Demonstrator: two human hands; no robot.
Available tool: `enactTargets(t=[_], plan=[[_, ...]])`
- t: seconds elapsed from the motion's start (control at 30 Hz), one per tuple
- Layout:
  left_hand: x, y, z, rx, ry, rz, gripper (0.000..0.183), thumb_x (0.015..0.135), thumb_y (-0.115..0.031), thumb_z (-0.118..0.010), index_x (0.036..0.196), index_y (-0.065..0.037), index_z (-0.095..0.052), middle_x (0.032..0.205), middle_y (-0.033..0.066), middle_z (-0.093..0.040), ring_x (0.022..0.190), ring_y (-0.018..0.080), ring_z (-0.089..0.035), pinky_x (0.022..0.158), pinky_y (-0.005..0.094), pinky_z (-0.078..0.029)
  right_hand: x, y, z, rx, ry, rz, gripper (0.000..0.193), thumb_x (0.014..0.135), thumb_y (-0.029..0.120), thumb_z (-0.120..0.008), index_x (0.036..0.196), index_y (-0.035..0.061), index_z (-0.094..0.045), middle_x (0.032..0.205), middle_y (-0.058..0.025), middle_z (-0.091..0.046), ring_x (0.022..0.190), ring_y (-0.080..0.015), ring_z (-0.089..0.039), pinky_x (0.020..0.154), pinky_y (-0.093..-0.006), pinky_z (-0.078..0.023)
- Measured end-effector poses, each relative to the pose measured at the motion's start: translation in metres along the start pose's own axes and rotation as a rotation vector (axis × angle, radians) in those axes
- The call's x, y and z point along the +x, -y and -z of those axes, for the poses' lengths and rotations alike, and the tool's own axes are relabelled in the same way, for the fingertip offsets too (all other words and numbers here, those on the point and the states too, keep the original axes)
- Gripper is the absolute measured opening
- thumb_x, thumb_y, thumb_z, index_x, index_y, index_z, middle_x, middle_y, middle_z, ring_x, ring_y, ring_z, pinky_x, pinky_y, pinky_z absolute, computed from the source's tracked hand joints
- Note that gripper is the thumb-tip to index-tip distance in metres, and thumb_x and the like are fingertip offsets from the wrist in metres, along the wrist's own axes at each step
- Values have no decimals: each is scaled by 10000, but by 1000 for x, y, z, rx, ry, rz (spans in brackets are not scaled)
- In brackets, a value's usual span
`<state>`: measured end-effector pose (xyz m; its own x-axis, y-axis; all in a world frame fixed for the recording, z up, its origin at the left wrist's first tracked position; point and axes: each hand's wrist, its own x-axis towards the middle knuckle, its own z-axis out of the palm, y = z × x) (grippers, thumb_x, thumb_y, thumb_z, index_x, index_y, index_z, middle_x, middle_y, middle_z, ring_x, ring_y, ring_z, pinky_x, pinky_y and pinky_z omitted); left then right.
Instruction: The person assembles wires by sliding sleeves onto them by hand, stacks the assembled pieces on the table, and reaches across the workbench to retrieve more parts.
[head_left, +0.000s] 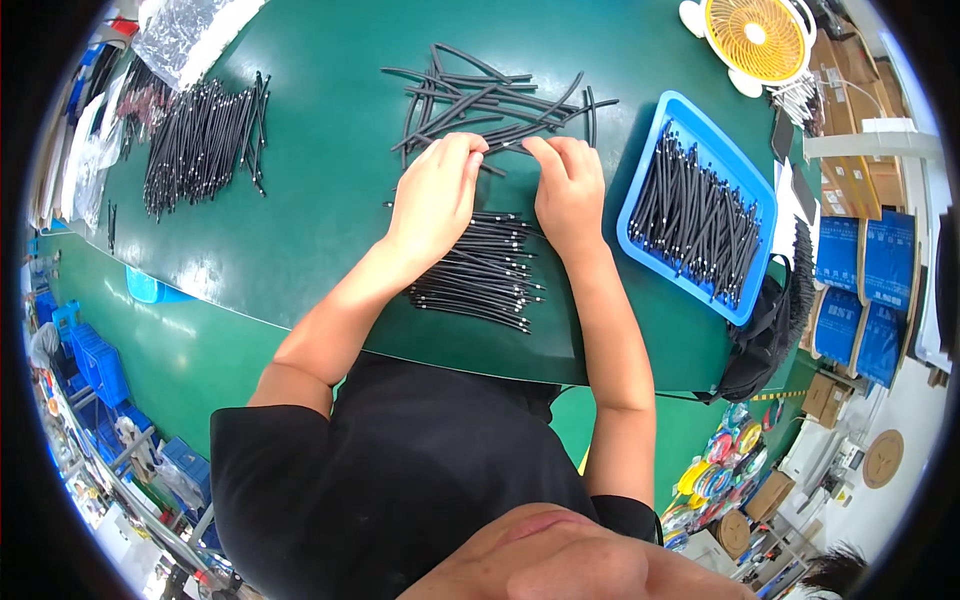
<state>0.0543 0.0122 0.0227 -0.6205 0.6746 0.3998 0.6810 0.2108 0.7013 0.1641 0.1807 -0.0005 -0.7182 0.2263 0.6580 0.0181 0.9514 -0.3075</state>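
A green worktop [310, 190] fills most of my view, the person seated at its near edge. Toward the right sits a blue tray [718, 148], heaped with black pieces tipped in something pale. Beyond the hands, loose black tubes [478, 100] lie crossed in a scatter; over on the left rests a dense pile of dark tipped lengths [200, 145]. Nearest the person, a row of slender black cables [475, 270] lies side by side, partly beneath the left forearm. The left hand [440, 190] and right hand [570, 190] face each other at the scatter's near edge, slightly apart. Their fingers [465, 145] are drawn together at the tips; I can't tell whether either grips a tube.
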Motion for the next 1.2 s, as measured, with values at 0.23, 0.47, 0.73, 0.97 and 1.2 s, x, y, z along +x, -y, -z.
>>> enactTargets(t=[0.23, 0.47, 0.73, 0.97, 1.2], plan=[[2, -3, 3, -12, 60, 60, 161, 1068, -159, -638, 1153, -22, -647, 1065, 143, -706, 973, 339, -707, 849, 416, -559, 3, 2, 1, 40, -4, -50, 218, 915, 141, -791, 1128, 116, -757, 946, -64, -612, 834, -265, -595, 732, -408, -470], [2, -5, 1, 13, 24, 26, 103, 1055, -153, -620, 1063, -50, -631, 971, 114, -681, 923, 338, -691, 804, 448, -557, 2, 4, 1, 51, -29, -72, 222, 899, 139, -802, 1117, 120, -764, 939, -59, -613, 828, -257, -592, 717, -405, -457], [4, -2, 5, 31, 76, 68, 140, 1055, -155, -638, 1103, -25, -657, 1044, 131, -703, 945, 339, -698, 837, 405, -558, 3, 1, 1, 90, -6, -65, 199, 892, 132, -806, 1089, 141, -776, 933, -41, -615, 830, -243, -588, 731, -396, -450], [10, 7, 11, 121, 160, -93, 81, 1006, -115, -655, 1041, -42, -659, 955, 141, -676, 885, 340, -675, 803, 444, -545, 6, -4, 4, 81, 45, 47, 243, 844, 149, -836, 1078, 167, -773, 938, -1, -628, 871, -216, -601, 779, -391, -440], [7, 11, -2, 10, 167, -125, 119, 1009, -133, -663, 1086, -44, -647, 984, 119, -682, 958, 334, -661, 895, 460, -495, 1, -5, 2, 114, 98, 107, 235, 835, 150, -834, 1059, 146, -763, 938, 11, -669, 869, -213, -627, 750, -379, -446]])
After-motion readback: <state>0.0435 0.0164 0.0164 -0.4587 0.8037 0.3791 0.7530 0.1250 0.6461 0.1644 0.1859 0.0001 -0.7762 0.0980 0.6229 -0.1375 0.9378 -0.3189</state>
